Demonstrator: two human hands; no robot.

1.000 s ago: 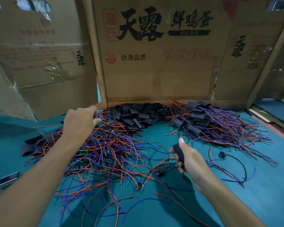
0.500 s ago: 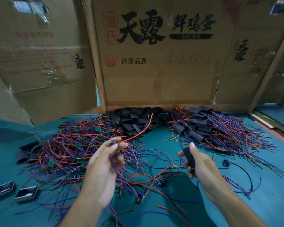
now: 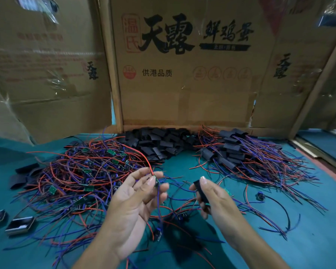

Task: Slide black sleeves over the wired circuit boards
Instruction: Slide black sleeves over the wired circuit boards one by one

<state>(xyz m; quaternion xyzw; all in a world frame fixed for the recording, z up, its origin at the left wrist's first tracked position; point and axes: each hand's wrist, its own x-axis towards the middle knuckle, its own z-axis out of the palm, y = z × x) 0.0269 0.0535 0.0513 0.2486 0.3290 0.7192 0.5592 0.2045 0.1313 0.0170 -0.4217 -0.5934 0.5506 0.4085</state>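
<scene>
My left hand (image 3: 136,202) pinches a small green wired circuit board (image 3: 156,181) between thumb and fingers; its red wire arcs up and back, its blue wire hangs down. My right hand (image 3: 215,199) grips a black sleeve (image 3: 201,192), held upright a short gap to the right of the board. A tangled pile of bare wired boards (image 3: 81,171) lies on the left of the teal table. Loose black sleeves (image 3: 159,141) are heaped at the back centre. Sleeved boards with wires (image 3: 239,154) are piled at the back right.
Cardboard walls (image 3: 182,78) close off the back and sides. Two small metal-looking cases (image 3: 19,225) lie at the left near edge, several flat black sleeves (image 3: 21,175) lie left of the wire pile, and a lone black-wired part (image 3: 260,196) lies at the right.
My left hand reached into the left wire pile, drew out one wired board and brought it to the centre. My right hand, holding the sleeve, rose slightly toward it.
</scene>
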